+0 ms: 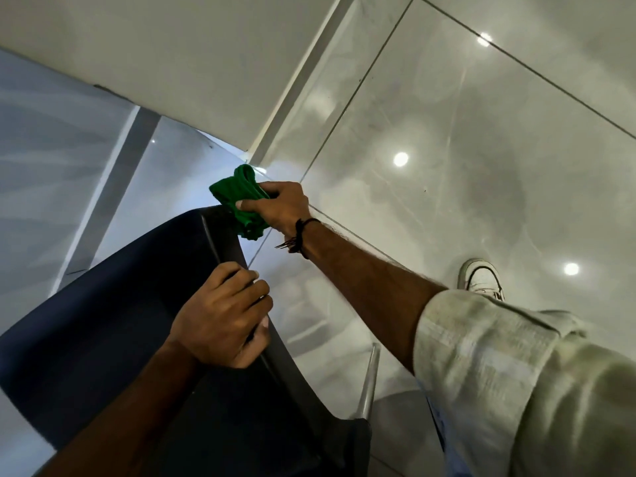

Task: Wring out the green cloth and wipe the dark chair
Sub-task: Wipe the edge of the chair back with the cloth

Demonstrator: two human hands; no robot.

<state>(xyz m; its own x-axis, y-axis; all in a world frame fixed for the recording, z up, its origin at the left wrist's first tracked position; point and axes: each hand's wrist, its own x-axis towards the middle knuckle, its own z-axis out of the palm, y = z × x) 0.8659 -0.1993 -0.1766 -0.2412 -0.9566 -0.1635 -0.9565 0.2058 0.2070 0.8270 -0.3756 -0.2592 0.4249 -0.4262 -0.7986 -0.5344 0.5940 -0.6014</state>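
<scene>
Wiping is underway: the dark chair [113, 304] is being steadied at its rim by the left hand [220, 321], closed around the edge, while the right hand [282, 208] is clutching the bunched green cloth [237, 194] against the far corner; most surface is looking unwiped, above glossy floor tiles [447, 132] reflecting 3 lights

Green cloth [241, 201] against dark chair [103, 304]

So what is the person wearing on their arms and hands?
The hands are bare, no gloves. The right arm has a pale, crinkly sleeve rolled up near the elbow, and a dark cord bracelet with loose ends at the wrist. The left arm shows no sleeve or jewellery.
</scene>
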